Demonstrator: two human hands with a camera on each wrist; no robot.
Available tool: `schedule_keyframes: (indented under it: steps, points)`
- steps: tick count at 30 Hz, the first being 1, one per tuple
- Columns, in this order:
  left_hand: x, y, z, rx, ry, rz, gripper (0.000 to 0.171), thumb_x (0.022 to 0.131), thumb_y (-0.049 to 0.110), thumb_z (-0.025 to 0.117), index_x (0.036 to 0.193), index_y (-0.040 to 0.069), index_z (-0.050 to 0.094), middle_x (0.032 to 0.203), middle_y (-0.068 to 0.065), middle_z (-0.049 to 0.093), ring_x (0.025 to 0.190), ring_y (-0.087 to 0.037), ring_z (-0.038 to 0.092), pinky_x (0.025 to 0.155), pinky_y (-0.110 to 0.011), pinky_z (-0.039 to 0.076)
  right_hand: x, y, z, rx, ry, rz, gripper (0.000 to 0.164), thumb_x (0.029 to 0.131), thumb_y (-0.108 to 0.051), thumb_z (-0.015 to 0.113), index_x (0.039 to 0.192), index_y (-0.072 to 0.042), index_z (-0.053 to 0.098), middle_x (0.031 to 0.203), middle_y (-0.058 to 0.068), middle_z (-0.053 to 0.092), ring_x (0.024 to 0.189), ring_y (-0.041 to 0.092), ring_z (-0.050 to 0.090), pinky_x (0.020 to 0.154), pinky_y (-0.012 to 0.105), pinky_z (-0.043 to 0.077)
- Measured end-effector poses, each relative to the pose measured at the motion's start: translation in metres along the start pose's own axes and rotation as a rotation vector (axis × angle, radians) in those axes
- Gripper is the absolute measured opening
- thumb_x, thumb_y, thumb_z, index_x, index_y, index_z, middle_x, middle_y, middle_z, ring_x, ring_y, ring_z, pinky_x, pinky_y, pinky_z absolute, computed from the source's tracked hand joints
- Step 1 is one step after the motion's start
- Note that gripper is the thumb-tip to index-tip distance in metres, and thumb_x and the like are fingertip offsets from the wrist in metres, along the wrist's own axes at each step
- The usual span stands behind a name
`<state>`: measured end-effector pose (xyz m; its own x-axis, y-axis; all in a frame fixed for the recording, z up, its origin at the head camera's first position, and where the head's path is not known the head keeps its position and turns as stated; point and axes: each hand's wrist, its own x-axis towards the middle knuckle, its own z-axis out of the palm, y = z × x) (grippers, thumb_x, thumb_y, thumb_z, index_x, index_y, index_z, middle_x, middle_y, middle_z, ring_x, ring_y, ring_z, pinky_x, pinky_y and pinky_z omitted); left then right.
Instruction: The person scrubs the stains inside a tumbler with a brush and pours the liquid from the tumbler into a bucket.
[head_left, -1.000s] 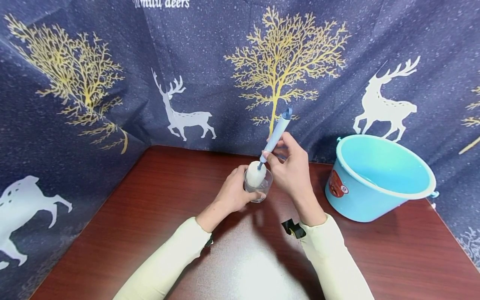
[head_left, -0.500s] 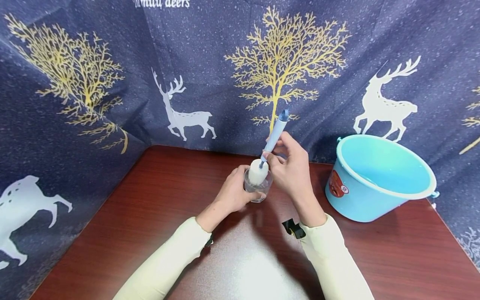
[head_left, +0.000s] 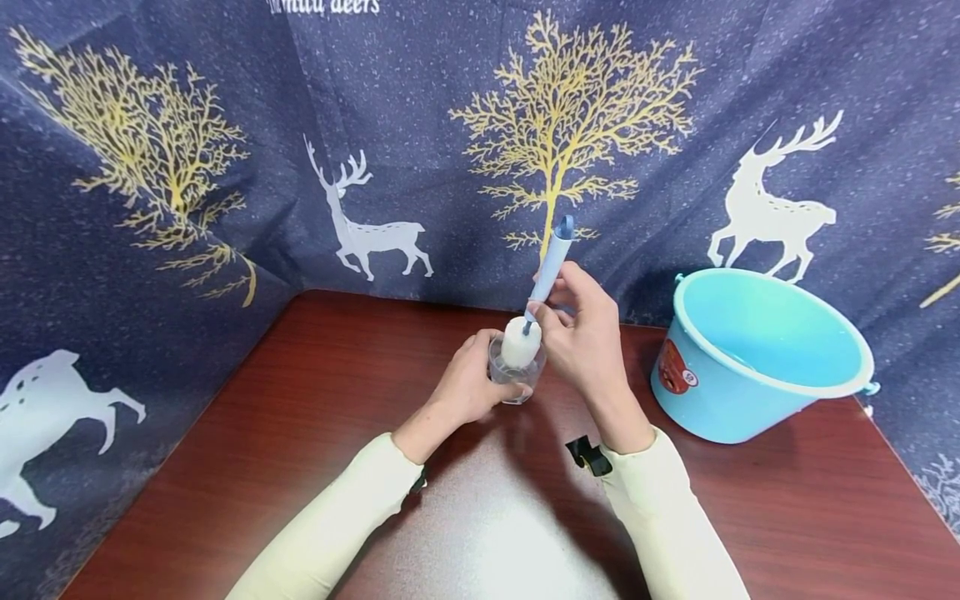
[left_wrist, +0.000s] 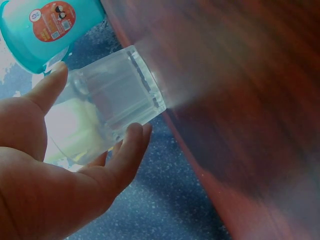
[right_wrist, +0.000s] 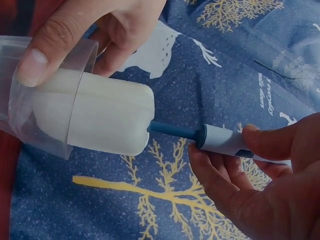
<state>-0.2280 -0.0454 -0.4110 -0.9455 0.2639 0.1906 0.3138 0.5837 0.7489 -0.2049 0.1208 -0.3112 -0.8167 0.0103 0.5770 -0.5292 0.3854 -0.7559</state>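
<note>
A clear cup (head_left: 516, 388) stands near the back of the table, and my left hand (head_left: 471, 385) grips it around the side. Inside its mouth sits the white sponge head (head_left: 519, 343) of a cup brush, with the upper part of the sponge above the rim. My right hand (head_left: 588, 337) pinches the brush's light blue handle (head_left: 552, 265) low down, between thumb and fingers. The handle leans slightly right. In the right wrist view a dark blue rod (right_wrist: 172, 129) joins sponge and handle. The left wrist view shows the cup's thick base (left_wrist: 145, 77) beyond my fingertips.
A light blue bucket (head_left: 697, 400) with a red label stands on the table to the right of my right hand. Behind the dark red table (head_left: 360, 358) hangs a navy cloth (head_left: 420, 108) printed with white deer and golden trees.
The brush's sponge has shifted right and slightly up within the cup's mouth. The handle's top has swung left, so it leans less. Both hands keep their hold and nearly their place.
</note>
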Motion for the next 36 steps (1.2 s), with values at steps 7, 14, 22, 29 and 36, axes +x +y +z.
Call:
schedule_keyframes:
  steps: [7,14,22,29,36]
  points:
    - [0.0004,0.0010,-0.0003,0.008,-0.003,-0.008,0.085,0.079,0.029,0.097,0.146,0.004,0.050,0.138,-0.014,0.061,0.127,-0.031,0.060,0.110,-0.044,0.049,0.0005,0.0000,0.0002,-0.018,0.008,-0.026,0.032,0.090,0.013,0.074,0.115,-0.006,0.071,0.105,0.010,0.070,0.093,0.021,0.072,0.071,0.031,0.060]
    - [0.0009,0.0015,0.0000,0.017,-0.007,-0.024,0.088,0.079,0.031,0.097,0.148,0.004,0.049,0.141,-0.014,0.060,0.130,-0.032,0.058,0.111,-0.045,0.048,0.0010,0.0004,-0.0004,-0.018,0.010,-0.031,0.032,0.090,0.014,0.074,0.116,-0.006,0.071,0.105,0.011,0.070,0.093,0.022,0.072,0.074,0.040,0.061]
    - [0.0015,0.0005,0.0006,0.016,-0.011,-0.035,0.088,0.079,0.031,0.097,0.148,0.005,0.048,0.141,-0.013,0.060,0.130,-0.031,0.058,0.111,-0.044,0.047,0.0004,0.0004,-0.0009,-0.017,0.007,-0.016,0.034,0.091,0.013,0.073,0.119,-0.007,0.071,0.105,0.010,0.070,0.094,0.022,0.072,0.078,0.043,0.063]
    - [0.0014,0.0006,0.0009,0.019,-0.010,-0.030,0.088,0.079,0.031,0.097,0.148,0.005,0.049,0.140,-0.013,0.060,0.129,-0.031,0.058,0.111,-0.043,0.048,0.0003,0.0016,-0.0015,-0.023,0.013,-0.003,0.033,0.091,0.012,0.073,0.119,-0.007,0.071,0.106,0.011,0.069,0.094,0.022,0.072,0.080,0.044,0.063]
    - [0.0011,0.0012,0.0006,0.019,-0.009,-0.020,0.089,0.079,0.033,0.097,0.148,0.004,0.049,0.141,-0.014,0.060,0.129,-0.031,0.058,0.110,-0.044,0.048,0.0005,0.0021,-0.0024,-0.019,0.014,0.032,0.033,0.092,0.010,0.073,0.119,-0.008,0.071,0.105,0.010,0.069,0.093,0.021,0.070,0.082,0.045,0.063]
